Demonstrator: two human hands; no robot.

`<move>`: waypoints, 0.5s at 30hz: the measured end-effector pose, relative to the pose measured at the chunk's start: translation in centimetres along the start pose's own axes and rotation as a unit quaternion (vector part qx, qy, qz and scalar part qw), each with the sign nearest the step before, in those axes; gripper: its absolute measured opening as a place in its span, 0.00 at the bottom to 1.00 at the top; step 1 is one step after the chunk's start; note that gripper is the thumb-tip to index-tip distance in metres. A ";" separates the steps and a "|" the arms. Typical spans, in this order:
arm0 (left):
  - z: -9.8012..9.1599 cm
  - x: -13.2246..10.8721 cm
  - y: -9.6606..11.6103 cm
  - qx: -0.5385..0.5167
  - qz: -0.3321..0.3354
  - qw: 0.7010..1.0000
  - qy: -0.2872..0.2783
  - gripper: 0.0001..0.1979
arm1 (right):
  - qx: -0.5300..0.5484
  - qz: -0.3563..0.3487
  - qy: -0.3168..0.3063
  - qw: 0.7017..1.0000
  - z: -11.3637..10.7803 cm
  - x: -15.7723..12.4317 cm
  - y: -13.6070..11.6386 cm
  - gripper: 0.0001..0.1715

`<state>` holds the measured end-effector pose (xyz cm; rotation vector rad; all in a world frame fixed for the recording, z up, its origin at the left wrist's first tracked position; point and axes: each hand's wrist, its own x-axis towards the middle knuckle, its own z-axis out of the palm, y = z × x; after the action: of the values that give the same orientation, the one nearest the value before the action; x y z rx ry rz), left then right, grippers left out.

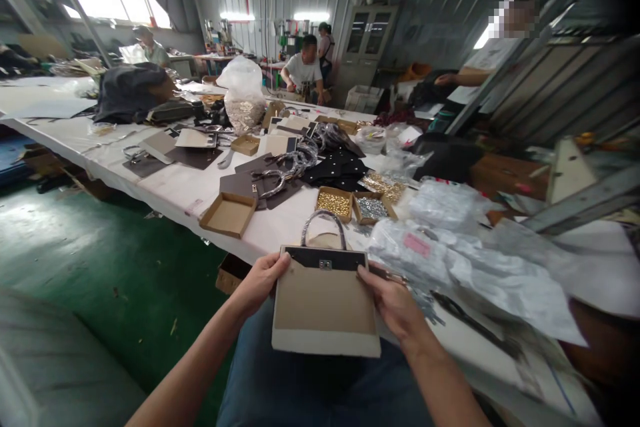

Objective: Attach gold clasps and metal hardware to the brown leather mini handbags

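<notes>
Between both hands I hold a beige handbag panel (pixel 325 303) with a dark strip along its top, a small metal clasp (pixel 325 265) in the strip's middle and a wrapped curved handle (pixel 323 215) rising above. My left hand (pixel 264 277) grips the upper left edge, thumb on the front. On the upper right edge sits my right hand (pixel 393 297), its thumb also on the front. The fingers behind the panel are hidden. Beyond the handle stand small boxes of gold metal pieces (pixel 333 205) and silver metal pieces (pixel 371 207).
An open cardboard tray (pixel 229 215) stands near the table's front edge. Dark bag pieces and wrapped handles (pixel 280 180) lie farther back. Plastic-wrapped packs (pixel 450 247) cover the right side, near a slanted metal post (pixel 590 203). Several other people work farther off.
</notes>
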<state>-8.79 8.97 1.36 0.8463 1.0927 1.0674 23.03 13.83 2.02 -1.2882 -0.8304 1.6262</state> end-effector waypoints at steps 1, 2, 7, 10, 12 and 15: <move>0.2 0.9 -0.3 0.011 -0.010 1.000 0.003 0.36 | -0.002 0.004 0.007 1.000 -0.2 0.9 -0.5 0.32; 0.4 1.7 -0.7 0.022 -0.021 1.000 0.006 0.36 | -0.004 0.012 0.014 1.000 -0.4 1.7 -0.9 0.32; 1.2 4.4 -1.3 0.006 -0.057 0.998 0.017 0.36 | -0.057 0.039 0.018 0.997 -1.0 4.9 -2.4 0.31; 0.9 5.2 -0.8 0.005 -0.059 0.998 0.031 0.37 | -0.135 -0.001 0.015 0.991 -0.9 6.4 -2.6 0.29; 0.6 5.8 -0.6 0.035 -0.064 0.996 0.048 0.39 | -0.186 -0.029 0.024 0.982 -0.7 7.2 -2.4 0.28; 0.1 6.6 -0.5 0.096 -0.073 0.990 0.069 0.44 | -0.218 -0.049 0.049 0.974 -0.5 8.2 -2.1 0.26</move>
<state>-7.93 15.12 -0.90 0.8381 1.3701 0.9191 23.39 22.17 0.63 -1.5848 -1.2143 1.3326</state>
